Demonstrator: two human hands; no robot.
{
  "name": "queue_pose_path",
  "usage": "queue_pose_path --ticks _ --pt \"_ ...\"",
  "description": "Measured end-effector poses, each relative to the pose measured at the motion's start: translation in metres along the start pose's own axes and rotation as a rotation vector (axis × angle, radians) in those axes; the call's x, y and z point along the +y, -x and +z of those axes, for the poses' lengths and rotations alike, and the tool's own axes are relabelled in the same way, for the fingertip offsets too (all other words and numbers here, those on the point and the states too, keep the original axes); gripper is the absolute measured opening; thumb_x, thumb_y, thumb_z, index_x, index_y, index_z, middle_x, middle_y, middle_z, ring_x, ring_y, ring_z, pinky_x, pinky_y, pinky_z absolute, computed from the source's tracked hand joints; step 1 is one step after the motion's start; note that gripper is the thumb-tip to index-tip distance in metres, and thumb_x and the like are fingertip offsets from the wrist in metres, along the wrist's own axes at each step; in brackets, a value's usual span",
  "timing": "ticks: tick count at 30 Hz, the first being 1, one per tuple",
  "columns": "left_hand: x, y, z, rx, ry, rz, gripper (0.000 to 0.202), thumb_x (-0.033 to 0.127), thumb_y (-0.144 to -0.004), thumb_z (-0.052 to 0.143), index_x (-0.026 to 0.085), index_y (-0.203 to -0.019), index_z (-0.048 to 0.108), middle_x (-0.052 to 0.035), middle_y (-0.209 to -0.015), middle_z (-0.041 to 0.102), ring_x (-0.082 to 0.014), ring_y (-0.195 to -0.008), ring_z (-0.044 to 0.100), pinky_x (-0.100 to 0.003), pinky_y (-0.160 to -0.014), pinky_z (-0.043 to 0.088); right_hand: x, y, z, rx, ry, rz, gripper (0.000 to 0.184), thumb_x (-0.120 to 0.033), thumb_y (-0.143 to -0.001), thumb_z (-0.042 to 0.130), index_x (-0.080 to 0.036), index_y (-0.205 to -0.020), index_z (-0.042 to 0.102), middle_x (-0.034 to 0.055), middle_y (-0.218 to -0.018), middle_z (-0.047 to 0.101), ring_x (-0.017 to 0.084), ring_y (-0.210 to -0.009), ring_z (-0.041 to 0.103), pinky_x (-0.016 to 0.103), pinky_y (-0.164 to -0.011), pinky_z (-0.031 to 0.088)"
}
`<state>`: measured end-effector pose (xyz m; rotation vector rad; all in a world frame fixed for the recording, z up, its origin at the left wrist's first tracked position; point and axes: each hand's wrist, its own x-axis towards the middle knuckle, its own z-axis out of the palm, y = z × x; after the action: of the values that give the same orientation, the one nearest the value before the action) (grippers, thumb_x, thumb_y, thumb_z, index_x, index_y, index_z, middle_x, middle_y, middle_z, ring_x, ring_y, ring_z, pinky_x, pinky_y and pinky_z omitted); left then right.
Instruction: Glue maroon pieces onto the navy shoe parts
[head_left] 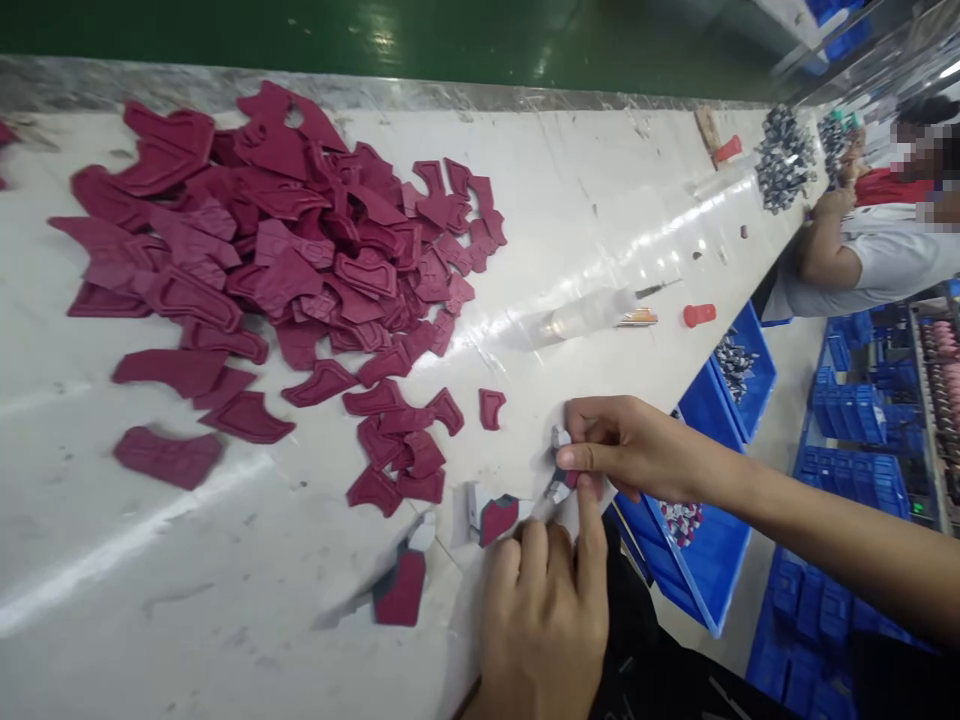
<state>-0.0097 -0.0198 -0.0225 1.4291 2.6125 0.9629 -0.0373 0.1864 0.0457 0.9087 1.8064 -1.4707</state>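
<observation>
Pinching grey part point(559, 465), left hand point(540, 630), right hand point(630, 445)

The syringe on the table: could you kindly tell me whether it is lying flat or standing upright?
Lying flat: the syringe rests on its side on the table, its needle pointing toward the far right.

Bare left hand point(544, 630), bare right hand point(634, 450) — black clothing point(660, 680).

The right hand point(637, 450) is pinching a small grey-and-maroon piece point(559, 465) at centre right, while the left hand point(540, 630) is reaching up from below, its fingers point(589, 530) pressing the piece's lower end. Maroon cut shapes point(262, 260) are lying heaped across the bench point(225, 570) at upper left, and a blue bin point(712, 560) is sitting just beyond the bench edge at lower right.
</observation>
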Motion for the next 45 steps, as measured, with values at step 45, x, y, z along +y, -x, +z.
queue_pose_path --ticks 45 --pt "0.001 0.0 -0.007 -0.028 0.185 -0.002 0.011 0.019 -0.099 0.068 0.016 -0.109 0.071 -0.0012 -0.082 0.067 -0.0215 -0.079 0.052 -0.042 -0.071 0.031 0.013 0.002 0.005 0.037 -0.019 -0.028 0.05 -0.061 -0.083 0.089 -0.024 -0.081 0.055 -0.0019 -0.064 0.073 0.012 -0.043 0.056 0.022 -0.04 0.043"
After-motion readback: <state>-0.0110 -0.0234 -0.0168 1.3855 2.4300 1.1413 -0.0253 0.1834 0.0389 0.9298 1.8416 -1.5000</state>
